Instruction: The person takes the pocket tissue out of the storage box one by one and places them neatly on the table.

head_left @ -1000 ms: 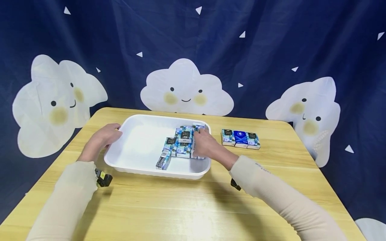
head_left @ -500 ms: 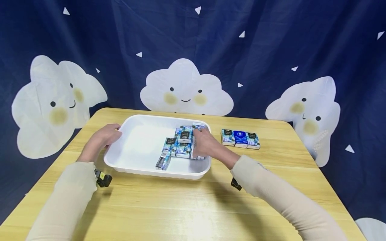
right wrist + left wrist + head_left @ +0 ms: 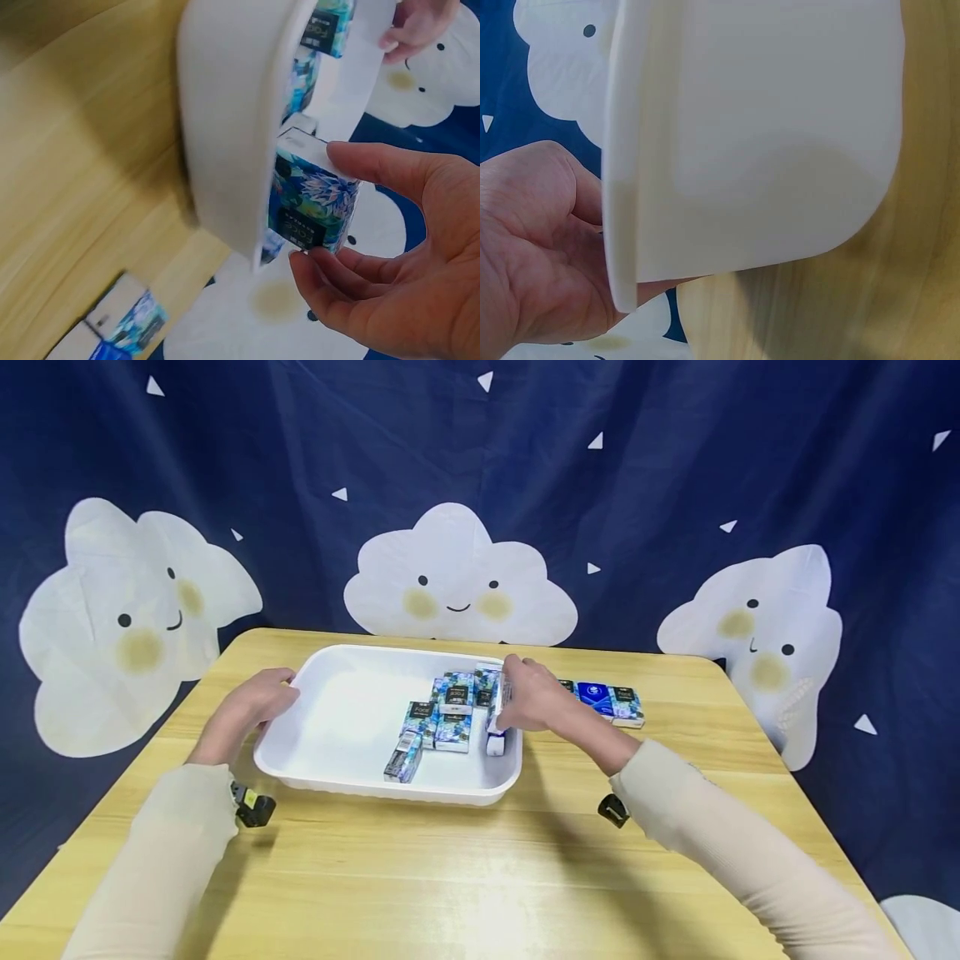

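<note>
My left hand (image 3: 261,697) grips the left end of a white plastic tray (image 3: 765,202), its fingers reaching under the tray's edge. At the other end, my right hand (image 3: 532,695) pinches a pocket tissue pack (image 3: 311,196) with blue flower print between thumb and fingertips. That pack is over the tray's right wall. Beneath it in the head view shows the end of another tissue pack (image 3: 495,744), blue and white. More flowered packs (image 3: 453,732) lie grouped in the right half of the tray, some stacked. One pack (image 3: 403,758) lies on its narrow side toward the front.
To the right of the tray, a row of tissue packs (image 3: 595,698), one plain blue, lies on the wooden table (image 3: 420,877); my right hand partly covers it. A dark blue curtain (image 3: 637,410) with cloud faces hangs behind the table.
My right hand has lifted a tissue pack from the right end of the tray, moving up and right with it. My left hand keeps its grip on the tray.
</note>
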`<state>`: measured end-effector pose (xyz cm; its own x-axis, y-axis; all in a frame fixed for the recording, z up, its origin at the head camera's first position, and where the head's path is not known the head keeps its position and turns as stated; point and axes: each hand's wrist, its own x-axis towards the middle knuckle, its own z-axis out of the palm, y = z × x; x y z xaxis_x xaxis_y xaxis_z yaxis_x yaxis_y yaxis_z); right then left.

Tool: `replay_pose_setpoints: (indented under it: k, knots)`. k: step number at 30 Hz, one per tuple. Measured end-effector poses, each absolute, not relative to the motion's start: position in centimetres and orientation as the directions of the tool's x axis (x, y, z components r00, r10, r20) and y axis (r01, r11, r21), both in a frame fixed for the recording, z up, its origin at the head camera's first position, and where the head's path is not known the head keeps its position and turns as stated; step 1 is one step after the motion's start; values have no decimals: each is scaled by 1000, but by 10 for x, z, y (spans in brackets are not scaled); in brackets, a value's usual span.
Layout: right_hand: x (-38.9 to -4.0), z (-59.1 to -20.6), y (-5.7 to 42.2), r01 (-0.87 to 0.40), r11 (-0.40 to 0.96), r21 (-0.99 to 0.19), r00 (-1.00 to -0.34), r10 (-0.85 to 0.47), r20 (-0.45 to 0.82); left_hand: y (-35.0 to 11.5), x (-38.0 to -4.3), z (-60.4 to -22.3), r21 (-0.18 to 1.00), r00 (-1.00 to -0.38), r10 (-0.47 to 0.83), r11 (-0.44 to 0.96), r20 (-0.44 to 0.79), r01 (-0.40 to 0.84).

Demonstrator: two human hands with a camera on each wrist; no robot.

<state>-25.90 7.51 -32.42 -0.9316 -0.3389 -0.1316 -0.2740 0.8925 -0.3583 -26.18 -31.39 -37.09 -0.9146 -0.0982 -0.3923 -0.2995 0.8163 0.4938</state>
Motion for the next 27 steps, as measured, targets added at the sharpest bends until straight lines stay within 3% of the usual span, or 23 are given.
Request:
replay_pose_setpoints:
  k: [27]
  knots:
    - [-264,-337,111,-215,884,-416,-925,-321,-205,-312,-261,-370,495,-914,-90,817,-395,-294]
